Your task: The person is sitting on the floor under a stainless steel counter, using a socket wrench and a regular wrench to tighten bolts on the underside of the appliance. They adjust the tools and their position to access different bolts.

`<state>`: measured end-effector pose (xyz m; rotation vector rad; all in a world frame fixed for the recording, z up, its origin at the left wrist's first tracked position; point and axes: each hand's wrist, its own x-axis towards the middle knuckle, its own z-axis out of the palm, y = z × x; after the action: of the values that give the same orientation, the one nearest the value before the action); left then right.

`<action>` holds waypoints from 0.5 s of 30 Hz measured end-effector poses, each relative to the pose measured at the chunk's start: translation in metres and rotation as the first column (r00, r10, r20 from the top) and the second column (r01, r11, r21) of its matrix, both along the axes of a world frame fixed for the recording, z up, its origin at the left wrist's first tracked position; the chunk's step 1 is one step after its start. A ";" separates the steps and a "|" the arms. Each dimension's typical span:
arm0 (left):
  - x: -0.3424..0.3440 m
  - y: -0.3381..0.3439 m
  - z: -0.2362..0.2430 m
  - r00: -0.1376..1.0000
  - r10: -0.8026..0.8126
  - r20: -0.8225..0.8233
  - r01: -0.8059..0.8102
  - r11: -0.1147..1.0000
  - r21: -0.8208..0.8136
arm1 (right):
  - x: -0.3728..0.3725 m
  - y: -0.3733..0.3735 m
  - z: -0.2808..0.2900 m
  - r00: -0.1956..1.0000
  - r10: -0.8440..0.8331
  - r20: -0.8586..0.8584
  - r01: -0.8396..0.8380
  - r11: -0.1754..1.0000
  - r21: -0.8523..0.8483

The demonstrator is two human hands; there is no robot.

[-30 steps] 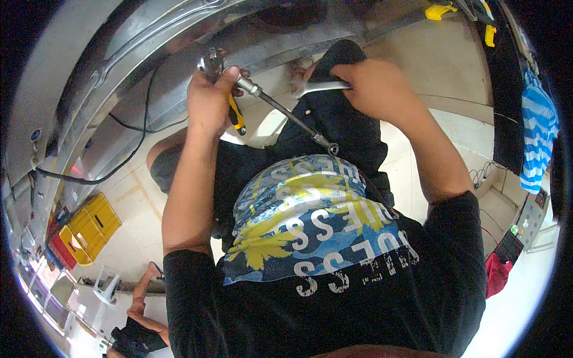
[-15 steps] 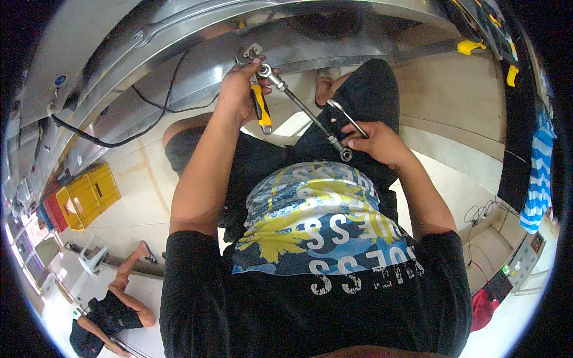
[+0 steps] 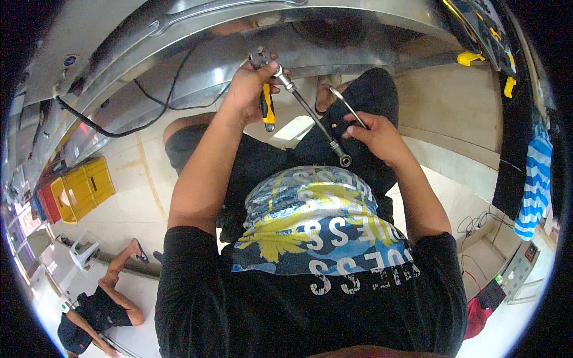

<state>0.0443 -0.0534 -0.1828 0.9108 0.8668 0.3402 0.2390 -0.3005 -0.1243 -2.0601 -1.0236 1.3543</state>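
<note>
My left hand (image 3: 248, 89) grips an adjustable wrench (image 3: 268, 109) with a yellow and black handle, together with the upper end of a threaded steel rod (image 3: 316, 120) with eye-joint fittings. The rod slants down to the right, its lower eye (image 3: 345, 160) over my dark shorts, just below my right hand (image 3: 376, 136). My right hand holds a slim silver wrench (image 3: 349, 107) by its lower part, slanted beside the rod, head upward.
A curved metal body (image 3: 209, 24) with black cables (image 3: 110, 132) runs above. A yellow crate (image 3: 89, 188), a white stool (image 3: 82, 253) and another person (image 3: 101, 310) are at left; a blue striped cloth (image 3: 533, 191) hangs at right, near yellow clips (image 3: 468, 58).
My right hand has dropped, and its wrench has turned from horizontal to a steep slant beside the rod. My left hand, with its tools, now appears further right in view.
</note>
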 end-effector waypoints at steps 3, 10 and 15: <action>0.002 -0.004 0.009 1.000 0.023 -0.008 -0.022 1.000 0.017 | -0.005 0.003 -0.014 0.999 -0.025 -0.020 0.026 0.998 0.056; -0.001 -0.002 0.011 0.999 -0.024 -0.024 0.026 0.996 0.080 | -0.023 0.020 -0.015 0.997 0.001 0.083 -0.012 0.991 0.135; 0.001 -0.005 0.025 0.997 -0.023 -0.072 0.029 0.996 0.087 | -0.024 0.023 -0.019 0.998 -0.008 0.064 -0.001 0.990 0.140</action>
<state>0.0451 -0.0589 -0.1575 1.0198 0.9100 0.3267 0.2146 -0.2771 -0.1429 -2.0119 -1.1092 1.1852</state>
